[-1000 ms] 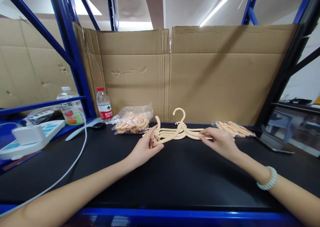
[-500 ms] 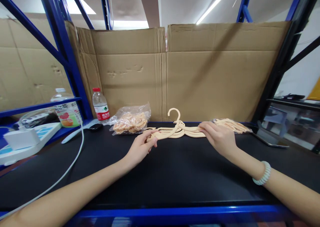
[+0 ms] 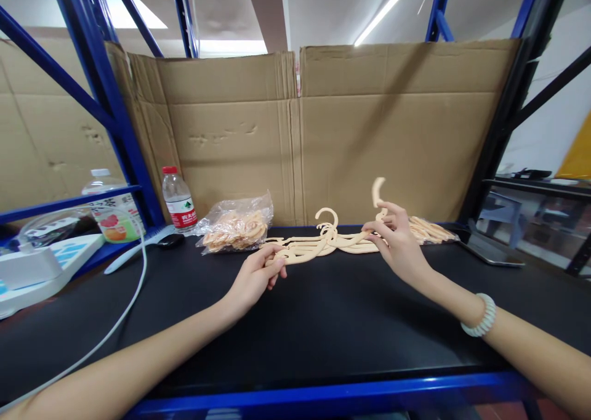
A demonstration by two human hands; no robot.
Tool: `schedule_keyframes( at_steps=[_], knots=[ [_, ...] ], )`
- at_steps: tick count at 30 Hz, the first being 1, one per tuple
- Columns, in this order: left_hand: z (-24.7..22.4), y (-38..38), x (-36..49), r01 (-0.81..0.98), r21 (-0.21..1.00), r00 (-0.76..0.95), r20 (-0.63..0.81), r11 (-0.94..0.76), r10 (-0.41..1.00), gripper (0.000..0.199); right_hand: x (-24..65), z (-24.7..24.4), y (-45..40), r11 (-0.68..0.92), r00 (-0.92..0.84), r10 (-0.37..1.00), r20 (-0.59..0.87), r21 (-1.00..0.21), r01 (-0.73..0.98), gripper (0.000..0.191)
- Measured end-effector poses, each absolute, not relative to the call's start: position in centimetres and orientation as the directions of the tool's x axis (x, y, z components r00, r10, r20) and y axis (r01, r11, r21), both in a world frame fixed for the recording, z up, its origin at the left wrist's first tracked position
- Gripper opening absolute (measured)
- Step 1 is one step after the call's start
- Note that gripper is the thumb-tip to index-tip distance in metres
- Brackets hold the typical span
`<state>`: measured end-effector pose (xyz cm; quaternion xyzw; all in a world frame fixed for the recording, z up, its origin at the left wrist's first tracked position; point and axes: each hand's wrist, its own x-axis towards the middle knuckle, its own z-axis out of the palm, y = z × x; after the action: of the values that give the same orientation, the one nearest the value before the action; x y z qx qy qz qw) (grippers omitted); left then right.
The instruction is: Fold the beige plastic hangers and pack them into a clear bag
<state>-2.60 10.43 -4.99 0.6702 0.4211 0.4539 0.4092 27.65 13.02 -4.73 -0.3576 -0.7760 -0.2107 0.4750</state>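
A cream plastic clothes hanger spans between my hands above the black tabletop, its hook pointing up. My left hand is closed round the hanger's left end, thumb on top. The right side is pinched by my right hand. From those fingers a short curved cream piece sticks up, slightly blurred; how it joins the hanger is hidden. Behind the held hanger, more cream hangers lie flat on the table, overlapping it in view.
A clear bag of cream parts lies left of the hangers. Another bag of cream parts sits behind my right hand. A red-capped water bottle, a power strip and a white cable are at left. Cardboard stands behind.
My right hand has raised its fingers, and a curved cream piece now stands up from them. My left hand keeps its hold on the hanger. The view has shifted slightly.
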Motion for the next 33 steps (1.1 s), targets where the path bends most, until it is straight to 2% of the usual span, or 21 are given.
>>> schedule_keyframes(
  at_steps=[4,9,12,14,16,19,23,25,27,30,33],
  knots=[
    [-4.9,10.4,-2.6,0.165,0.940,0.174,0.271,-0.299,0.947,0.037,27.5,-4.9,12.9,0.687,-0.339,0.370,0.865,-0.010,0.726,0.015],
    [-4.9,10.3,-2.7,0.136,0.935,0.171,0.304,-0.328,0.937,0.032,27.2,-5.2,12.5,0.735,-0.342,0.430,0.836,-0.104,0.670,0.013],
    [-4.9,10.4,-2.6,0.124,0.936,0.176,0.306,-0.329,0.936,0.033,27.1,-5.2,12.4,0.744,-0.280,0.463,0.841,-0.197,0.639,0.012],
    [-4.9,10.3,-2.6,0.117,0.938,0.161,0.307,-0.327,0.938,0.035,26.9,-5.2,12.3,0.753,-0.230,0.511,0.828,-0.303,0.584,0.015],
    [-4.7,10.2,-2.5,0.113,0.937,0.141,0.313,-0.330,0.939,0.036,26.8,-5.1,12.3,0.754,-0.175,0.581,0.795,-0.444,0.483,0.017],
    [-4.4,9.9,-2.5,0.104,0.935,0.105,0.328,-0.338,0.939,0.035,26.7,-5.0,12.4,0.700,-0.109,0.708,0.698,-0.672,0.244,0.025],
    [-4.0,9.7,-2.6,0.051,0.942,0.070,0.329,-0.333,0.942,0.031,27.0,-4.8,13.0,0.496,-0.078,0.858,0.509,-0.858,-0.135,0.040],
    [-3.9,9.7,-2.7,0.006,0.948,0.075,0.316,-0.317,0.946,0.030,27.1,-4.9,13.2,0.399,-0.094,0.894,0.437,-0.875,-0.275,0.043],
    [-3.8,9.7,-2.6,-0.035,0.952,0.090,0.307,-0.305,0.948,0.030,27.0,-5.0,13.4,0.356,-0.102,0.906,0.410,-0.871,-0.339,0.040],
    [-3.9,9.6,-2.2,-0.063,0.947,0.122,0.319,-0.314,0.940,0.030,26.2,-5.3,13.2,0.342,-0.107,0.912,0.395,-0.879,-0.333,0.030],
    [-4.1,9.4,-1.4,-0.071,0.942,0.155,0.334,-0.327,0.930,0.030,24.6,-5.6,12.2,0.381,-0.126,0.899,0.418,-0.892,-0.243,0.028]
  ],
)
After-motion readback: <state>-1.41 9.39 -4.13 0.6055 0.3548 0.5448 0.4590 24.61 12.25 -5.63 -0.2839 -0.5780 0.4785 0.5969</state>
